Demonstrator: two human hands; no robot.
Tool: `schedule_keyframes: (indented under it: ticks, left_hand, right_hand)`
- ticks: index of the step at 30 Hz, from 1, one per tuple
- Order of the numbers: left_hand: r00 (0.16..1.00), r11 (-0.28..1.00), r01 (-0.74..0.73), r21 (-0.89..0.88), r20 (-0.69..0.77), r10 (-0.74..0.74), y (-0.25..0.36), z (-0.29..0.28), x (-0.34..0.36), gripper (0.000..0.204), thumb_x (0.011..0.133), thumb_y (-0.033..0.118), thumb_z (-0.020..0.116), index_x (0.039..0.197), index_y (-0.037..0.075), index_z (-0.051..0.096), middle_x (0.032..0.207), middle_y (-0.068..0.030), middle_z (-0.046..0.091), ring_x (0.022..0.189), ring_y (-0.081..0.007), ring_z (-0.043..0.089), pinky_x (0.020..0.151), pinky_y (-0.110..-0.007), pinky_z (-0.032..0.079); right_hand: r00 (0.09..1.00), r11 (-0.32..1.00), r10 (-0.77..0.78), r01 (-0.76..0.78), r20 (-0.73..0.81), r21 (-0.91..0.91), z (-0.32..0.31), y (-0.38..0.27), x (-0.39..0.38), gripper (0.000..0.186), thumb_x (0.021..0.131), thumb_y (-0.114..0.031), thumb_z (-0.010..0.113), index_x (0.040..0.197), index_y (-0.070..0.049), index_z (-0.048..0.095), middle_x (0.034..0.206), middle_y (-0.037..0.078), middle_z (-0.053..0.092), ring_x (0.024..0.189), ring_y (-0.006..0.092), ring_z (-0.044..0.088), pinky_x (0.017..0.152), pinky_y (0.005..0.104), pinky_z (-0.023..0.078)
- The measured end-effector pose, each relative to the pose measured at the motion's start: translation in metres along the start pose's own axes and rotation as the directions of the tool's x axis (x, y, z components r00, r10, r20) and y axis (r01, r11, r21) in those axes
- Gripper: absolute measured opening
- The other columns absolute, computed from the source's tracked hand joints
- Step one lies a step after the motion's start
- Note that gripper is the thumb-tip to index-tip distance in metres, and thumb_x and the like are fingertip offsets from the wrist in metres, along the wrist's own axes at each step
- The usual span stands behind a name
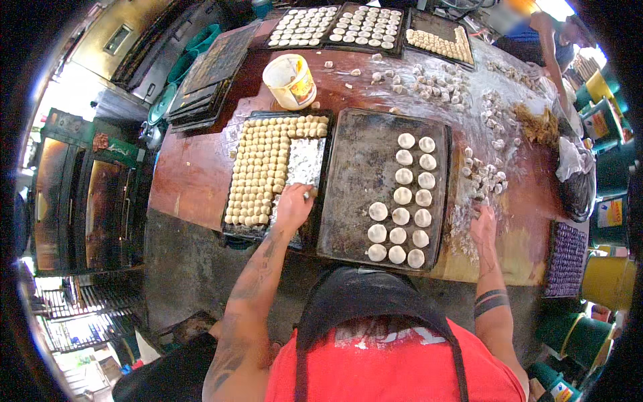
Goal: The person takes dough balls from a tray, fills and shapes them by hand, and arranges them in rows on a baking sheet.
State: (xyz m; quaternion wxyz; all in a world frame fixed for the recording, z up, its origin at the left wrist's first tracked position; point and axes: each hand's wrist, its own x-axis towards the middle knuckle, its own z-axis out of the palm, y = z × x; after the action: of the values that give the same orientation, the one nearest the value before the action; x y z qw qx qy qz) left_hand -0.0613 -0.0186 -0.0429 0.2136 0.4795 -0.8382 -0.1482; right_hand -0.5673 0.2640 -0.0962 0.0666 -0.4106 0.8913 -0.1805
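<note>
My left hand [295, 204] curls its fingers at the bare foil strip [305, 161] of a tray packed with rows of small pale dough balls [258, 164]; what it holds is too small to make out. Beside it, a dark worn tray [345, 174] carries several flattened white dough rounds [400, 216]. At that tray's right, my right hand [483, 221] has bent, closed fingers on the floured wood, just below a scatter of small dough pieces [482, 175]; anything in them is hidden.
A yellow-labelled tub [287, 80] stands behind the trays. Filled trays [365, 27] line the far edge, with stacked trays [207, 74] at left. Another person's arm [556, 74] reaches over the table's right. A purple-filled tray [564, 258] and a plastic bag [575, 184] lie at right.
</note>
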Motion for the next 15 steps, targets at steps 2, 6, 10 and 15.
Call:
schedule_keyframes:
  ticks: [2, 6, 10, 15]
  left_hand:
    - [0.999, 0.999, -0.02, -0.026, 0.032, 0.021, -0.013, 0.007, 0.0, 0.017, 0.08, 0.012, 0.076, 0.093, 0.002, 0.074, 0.095, -0.0135, 0.071, 0.092, -0.0345, 0.068, 0.084, -0.043, 0.054]
    - [0.936, 0.783, 0.319, -0.534, 0.046, -0.35, 0.062, 0.019, 0.018, 0.021, 0.082, 0.015, 0.08, 0.094, -0.002, 0.074, 0.092, -0.0096, 0.075, 0.086, -0.0212, 0.07, 0.082, -0.035, 0.056]
    - [0.856, 0.409, 0.516, -0.753, 0.429, -0.288, 0.146, -0.012, 0.029, 0.029, 0.085, 0.009, 0.077, 0.11, -0.004, 0.071, 0.093, -0.0074, 0.073, 0.084, -0.0157, 0.069, 0.079, -0.029, 0.057]
    - [0.799, -0.095, 0.591, -0.801, 0.598, -0.071, 0.157, -0.011, 0.025, 0.034, 0.097, -0.003, 0.058, 0.13, -0.002, 0.06, 0.115, -0.0085, 0.068, 0.096, -0.0121, 0.067, 0.086, -0.029, 0.057]
  right_hand:
    - [0.991, 0.951, 0.089, -0.114, 0.1, 0.288, -0.002, -0.053, 0.003, 0.03, 0.082, -0.008, 0.072, 0.112, -0.004, 0.07, 0.109, 0.014, 0.07, 0.104, 0.027, 0.066, 0.094, 0.0374, 0.052]
    - [0.992, 0.691, -0.097, 0.011, 0.078, 0.723, -0.007, -0.175, -0.01, 0.027, 0.088, -0.008, 0.072, 0.114, -0.004, 0.07, 0.105, 0.009, 0.073, 0.094, 0.019, 0.068, 0.085, 0.033, 0.055]
    - [0.891, 0.622, -0.451, 0.36, -0.058, 0.695, -0.057, -0.3, -0.033, 0.024, 0.086, -0.006, 0.075, 0.11, -0.005, 0.072, 0.103, 0.012, 0.071, 0.096, 0.0257, 0.07, 0.083, 0.0371, 0.056]
    - [0.817, 0.722, -0.541, 0.572, -0.199, 0.39, -0.056, -0.325, -0.043, 0.02, 0.085, 0.0, 0.073, 0.105, -0.004, 0.072, 0.102, 0.013, 0.066, 0.096, 0.0323, 0.068, 0.08, 0.0401, 0.057]
